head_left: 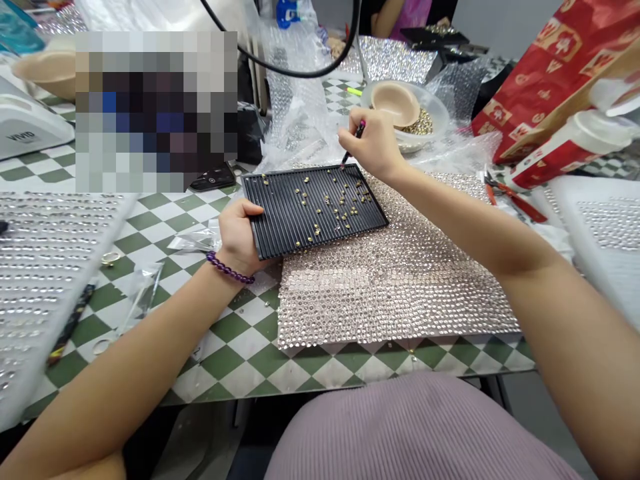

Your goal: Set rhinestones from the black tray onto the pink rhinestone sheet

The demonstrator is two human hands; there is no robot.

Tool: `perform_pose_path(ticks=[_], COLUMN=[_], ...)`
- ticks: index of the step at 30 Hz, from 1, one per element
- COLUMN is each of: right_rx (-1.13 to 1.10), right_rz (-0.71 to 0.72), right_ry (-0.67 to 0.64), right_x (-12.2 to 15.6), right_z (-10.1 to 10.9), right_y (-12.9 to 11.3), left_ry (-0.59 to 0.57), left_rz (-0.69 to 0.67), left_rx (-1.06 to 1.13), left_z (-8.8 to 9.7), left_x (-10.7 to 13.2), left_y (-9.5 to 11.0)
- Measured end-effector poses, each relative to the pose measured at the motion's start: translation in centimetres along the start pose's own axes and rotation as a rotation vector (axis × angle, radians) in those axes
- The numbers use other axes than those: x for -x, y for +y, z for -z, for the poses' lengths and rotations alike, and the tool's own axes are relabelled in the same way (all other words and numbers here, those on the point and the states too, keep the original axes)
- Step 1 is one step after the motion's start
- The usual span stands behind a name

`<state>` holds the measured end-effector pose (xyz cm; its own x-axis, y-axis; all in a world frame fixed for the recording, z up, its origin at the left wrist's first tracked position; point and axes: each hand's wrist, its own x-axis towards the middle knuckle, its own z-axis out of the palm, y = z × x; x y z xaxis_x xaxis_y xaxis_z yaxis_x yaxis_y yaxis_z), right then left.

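My left hand [243, 230] grips the left edge of a black ridged tray [285, 223], its thumb lying over the top. Scattered across the grooves are several small gold rhinestones [327, 200]. In my right hand [373, 140] is a slim dark pen-like picking tool [359, 133], fingers closed round it, its tip at the tray's far edge. Beneath and beside the tray spreads a sheet covered in rows of clear rhinestones [400, 293]. Behind my right hand stands a clear plastic bowl [440, 120] holding gold stones and a beige bowl [395, 103].
Red-handled pliers [520, 200] lie right of the sheet, near a red-and-white cup [560, 147] and a red paper bag [560, 60]. White rhinestone sheets [50, 267] flank the left side. A black cable [310, 72] hangs above; another person's arm [387, 17] shows behind.
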<state>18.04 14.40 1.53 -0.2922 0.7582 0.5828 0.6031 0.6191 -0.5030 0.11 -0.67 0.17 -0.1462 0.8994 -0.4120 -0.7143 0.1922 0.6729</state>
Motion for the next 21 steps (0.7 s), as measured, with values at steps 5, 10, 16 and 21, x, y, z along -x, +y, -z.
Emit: perform_pose_path(ticks=[5,10,16,21], right_rx=[0.016,0.028,0.018,0.018], right_rz=[0.006,-0.004,-0.048,-0.01], right_ry=[-0.034,-0.013,0.02,0.002], right_x=[0.07,-0.04,-0.39,-0.28], right_z=[-0.59,-0.63,-0.42,-0.81], right_y=[0.66,0.54,0.19,0.71], left_ry=[-0.009,-0.013,0.003,-0.002], left_rz=[-0.022,-0.007,-0.004,-0.004], left_rx=[-0.026,-0.024,-0.024,-0.023], left_z=[-0.03,0.04,0.07,-0.07], left_x=[0.09,-0.01,-0.03,0.15], left_y=[-0.02,0.0,0.01,0.01])
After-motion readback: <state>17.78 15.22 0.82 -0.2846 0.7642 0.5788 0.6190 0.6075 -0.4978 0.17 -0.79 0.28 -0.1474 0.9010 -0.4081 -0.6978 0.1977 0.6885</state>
